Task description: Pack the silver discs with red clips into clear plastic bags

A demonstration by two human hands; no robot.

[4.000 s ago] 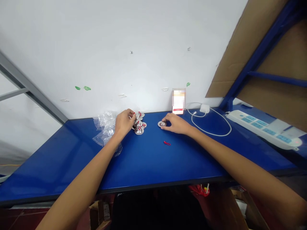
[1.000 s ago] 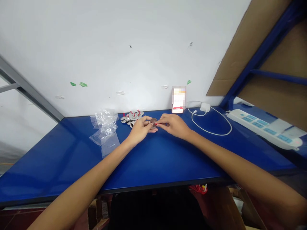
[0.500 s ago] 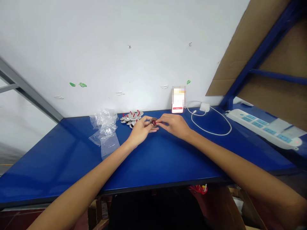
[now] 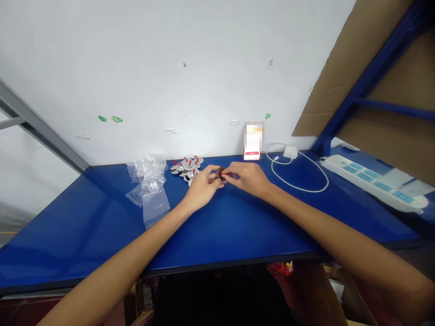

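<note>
My left hand (image 4: 203, 188) has its thumb and fingers closed round the edge of a small round metal disc (image 4: 220, 173), held above the middle of the table. From the other side, my right hand (image 4: 249, 176) pinches a small red piece (image 4: 225, 174) at the face of the disc; the fingertips hide most of it. Just behind my left hand lies a pile of similar silvery discs (image 4: 185, 166), several of them with a red hook-shaped piece standing up.
Crumpled clear plastic bags (image 4: 149, 185) lie left of the pile on the blue table (image 4: 224, 231). A lit phone (image 4: 252, 142) leans on the white wall. Farther right are a white charger (image 4: 290, 151), its looped cable (image 4: 306, 190) and a power strip (image 4: 374, 183).
My left hand and the disc have shifted slightly right, and the disc has turned so its face is less visible. My right fingers still pinch at its face.
</note>
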